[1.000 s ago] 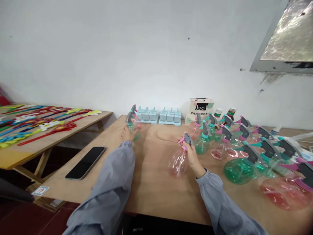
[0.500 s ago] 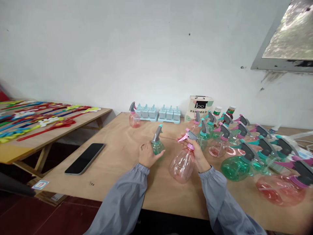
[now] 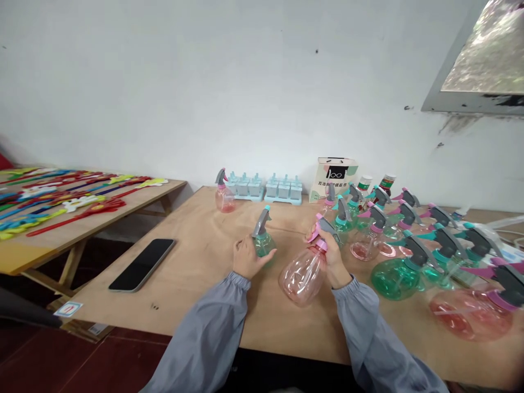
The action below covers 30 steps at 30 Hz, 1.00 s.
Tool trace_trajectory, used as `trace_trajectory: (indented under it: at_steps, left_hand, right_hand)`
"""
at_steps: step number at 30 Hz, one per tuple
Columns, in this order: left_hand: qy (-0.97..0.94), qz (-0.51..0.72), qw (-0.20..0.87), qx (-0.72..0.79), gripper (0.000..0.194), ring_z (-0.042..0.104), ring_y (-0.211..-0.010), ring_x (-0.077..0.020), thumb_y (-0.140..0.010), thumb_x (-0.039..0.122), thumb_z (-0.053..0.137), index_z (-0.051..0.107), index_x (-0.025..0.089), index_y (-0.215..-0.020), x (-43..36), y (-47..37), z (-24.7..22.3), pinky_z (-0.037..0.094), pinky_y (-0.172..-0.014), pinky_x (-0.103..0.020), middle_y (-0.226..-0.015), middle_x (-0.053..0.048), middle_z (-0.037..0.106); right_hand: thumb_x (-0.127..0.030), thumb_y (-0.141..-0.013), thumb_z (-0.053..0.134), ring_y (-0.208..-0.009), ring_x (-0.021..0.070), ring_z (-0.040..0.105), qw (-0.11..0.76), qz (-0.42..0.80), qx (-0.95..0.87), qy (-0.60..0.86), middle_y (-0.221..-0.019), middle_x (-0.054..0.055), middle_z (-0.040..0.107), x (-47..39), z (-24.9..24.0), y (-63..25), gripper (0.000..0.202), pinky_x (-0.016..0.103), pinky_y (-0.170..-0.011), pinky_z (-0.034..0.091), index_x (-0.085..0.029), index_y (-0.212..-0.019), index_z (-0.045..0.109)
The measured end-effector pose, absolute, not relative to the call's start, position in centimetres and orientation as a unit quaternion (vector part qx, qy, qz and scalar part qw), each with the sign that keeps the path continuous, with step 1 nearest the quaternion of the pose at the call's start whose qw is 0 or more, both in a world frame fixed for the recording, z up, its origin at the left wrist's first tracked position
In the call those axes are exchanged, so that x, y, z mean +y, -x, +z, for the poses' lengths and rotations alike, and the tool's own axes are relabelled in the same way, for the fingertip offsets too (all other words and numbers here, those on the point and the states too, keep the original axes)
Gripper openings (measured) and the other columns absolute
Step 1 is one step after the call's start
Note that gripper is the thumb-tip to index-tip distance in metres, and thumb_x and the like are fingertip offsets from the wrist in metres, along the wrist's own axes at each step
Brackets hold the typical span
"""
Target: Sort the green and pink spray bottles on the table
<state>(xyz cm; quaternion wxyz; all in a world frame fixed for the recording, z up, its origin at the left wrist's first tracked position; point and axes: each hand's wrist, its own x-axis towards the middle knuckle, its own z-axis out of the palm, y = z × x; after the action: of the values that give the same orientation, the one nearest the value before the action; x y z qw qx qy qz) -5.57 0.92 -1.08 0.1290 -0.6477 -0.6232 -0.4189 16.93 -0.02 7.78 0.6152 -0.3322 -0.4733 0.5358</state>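
In the head view, the left hand (image 3: 249,259) is cupped about the body of a green spray bottle (image 3: 265,244), thumb laid across the front; we note clear tinted plastic, a rounded body and a smooth grey head. The bottle stands nearly upright on the desk (image 3: 196,240).

The right hand (image 3: 333,262) is closed round the neck and pink trigger of a pink spray bottle (image 3: 301,278), a glossy, bulbous vessel tilted with its base leftward. Whether that base touches the smooth wooden surface we cannot tell.

We count one more pink bottle (image 3: 225,201) beyond the left hand, and two pale-blue moulds (image 3: 248,189) of squared cells beyond and between both hands. Beyond the right hand we find one printed box (image 3: 332,185) and two capped containers (image 3: 386,185). To the right of the right hand we count at least ten further spray bottles (image 3: 391,281), pink and green, overlapping too closely for a firm total. One flat, dark-screened phone (image 3: 142,266) lies left of the left hand.
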Motion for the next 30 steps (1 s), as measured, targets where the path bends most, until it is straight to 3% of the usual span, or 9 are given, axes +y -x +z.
trace_trajectory:
  at_steps: [6, 11, 16, 23, 27, 30]
  left_hand:
    - [0.649, -0.413, 0.128, -0.626, 0.06, 0.069, -0.089, -0.0336, -0.075, 0.07, 0.063, 0.059, 0.016, -0.101, 0.9, 5.59, -0.96, 0.047, -0.091, -0.049, -0.091, -0.015, 0.068]
    - [0.648, -0.414, 0.135, -0.625, 0.059, 0.069, -0.088, -0.0326, -0.074, 0.071, 0.063, 0.059, 0.018, -0.1, 0.98, 5.59, -1.02, 0.046, -0.091, -0.048, -0.088, -0.013, 0.068]
    - [0.65, -0.404, 0.142, -0.628, 0.061, 0.069, -0.088, -0.0326, -0.073, 0.071, 0.064, 0.059, 0.017, -0.101, 1.07, 5.61, -1.17, 0.046, -0.092, -0.048, -0.089, -0.013, 0.069]
    - [0.65, -0.414, 0.135, -0.622, 0.061, 0.069, -0.09, -0.0333, -0.074, 0.072, 0.063, 0.059, 0.018, -0.102, 1.01, 5.63, -1.03, 0.045, -0.094, -0.05, -0.089, -0.013, 0.068]
    - [0.652, -0.412, 0.128, -0.624, 0.06, 0.069, -0.089, -0.0337, -0.074, 0.072, 0.063, 0.059, 0.017, -0.1, 0.97, 5.64, -0.92, 0.045, -0.093, -0.05, -0.089, -0.013, 0.068]
    - [0.653, -0.41, 0.128, -0.623, 0.06, 0.069, -0.09, -0.0338, -0.073, 0.071, 0.065, 0.059, 0.018, -0.1, 1.0, 5.67, -0.92, 0.046, -0.092, -0.05, -0.089, -0.014, 0.069]
  right_hand:
    - [-0.063, -0.071, 0.069, -0.08, 0.024, 0.072, 0.544, 0.585, -0.507, 0.323, -0.078, 0.005, 0.073, 0.1, 7.53, -16.91, 0.041, 0.03, -0.059, 0.053, -0.024, -0.082, 0.065]
    - [-0.058, -0.07, 0.069, -0.069, 0.0198, 0.067, 0.579, 0.559, -0.503, 0.314, -0.067, 0.001, 0.065, -0.14, 7.43, -16.47, 0.037, 0.028, -0.056, 0.051, -0.024, -0.067, 0.056]
    - [-0.055, -0.064, 0.074, -0.072, 0.0203, 0.068, 0.56, 0.587, -0.482, 0.33, -0.076, 0.004, 0.071, -0.27, 7.32, -16.03, 0.035, 0.027, -0.055, 0.051, -0.023, -0.076, 0.063]
    - [-0.047, -0.06, 0.073, -0.061, 0.0189, 0.064, 0.606, 0.595, -0.425, 0.315, -0.064, 0.0, 0.066, 0.41, 6.76, -16.33, 0.027, 0.031, -0.057, 0.052, -0.024, -0.067, 0.059]
    - [-0.052, -0.064, 0.073, -0.066, 0.0186, 0.068, 0.578, 0.595, -0.454, 0.327, -0.075, 0.003, 0.073, 0.19, 6.93, -16.2, 0.032, 0.027, -0.054, 0.052, -0.023, -0.076, 0.066]
    - [-0.056, -0.067, 0.073, -0.065, 0.0179, 0.068, 0.6, 0.546, -0.48, 0.333, -0.072, 0.003, 0.072, -0.05, 7.08, -15.97, 0.034, 0.025, -0.05, 0.05, -0.023, -0.071, 0.065]
